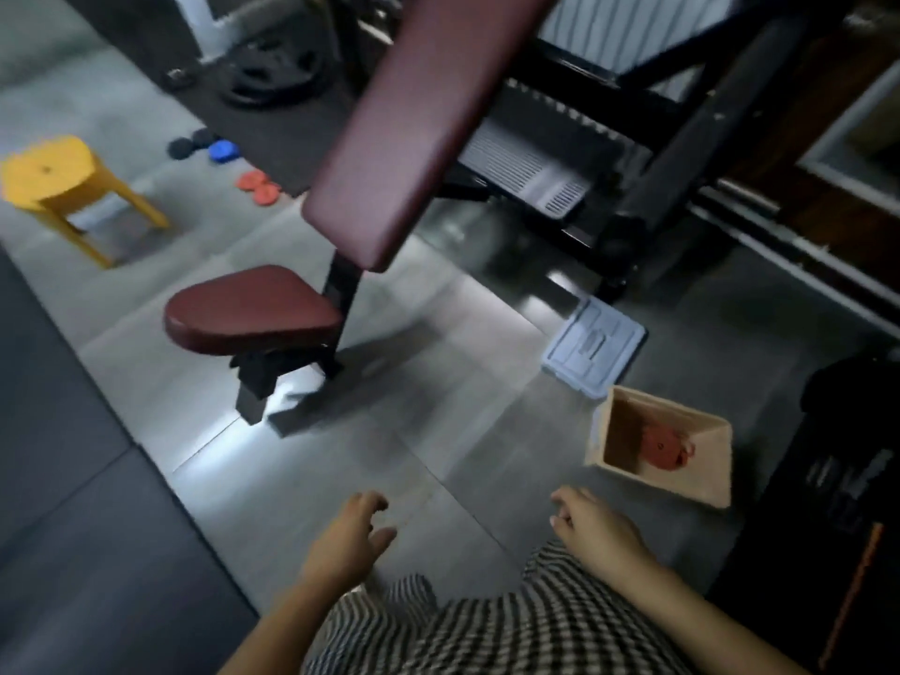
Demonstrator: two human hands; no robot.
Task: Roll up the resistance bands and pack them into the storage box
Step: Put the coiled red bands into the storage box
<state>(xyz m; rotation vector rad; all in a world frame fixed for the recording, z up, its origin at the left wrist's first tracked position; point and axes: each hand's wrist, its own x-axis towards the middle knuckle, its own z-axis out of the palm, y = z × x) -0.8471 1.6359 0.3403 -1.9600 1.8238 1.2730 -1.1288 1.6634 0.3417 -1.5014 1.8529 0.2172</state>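
Both hands, left (348, 535) and right (596, 528), hover empty and loosely open above the floor (438, 455), near the open storage box (701, 479) already holding a rolled red band (662, 448).

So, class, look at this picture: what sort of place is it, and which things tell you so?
Most likely a gym or home workout room. A maroon padded bench with its seat stands on the floor, a black weight plate lies behind it, and small round rolls lie on the floor.
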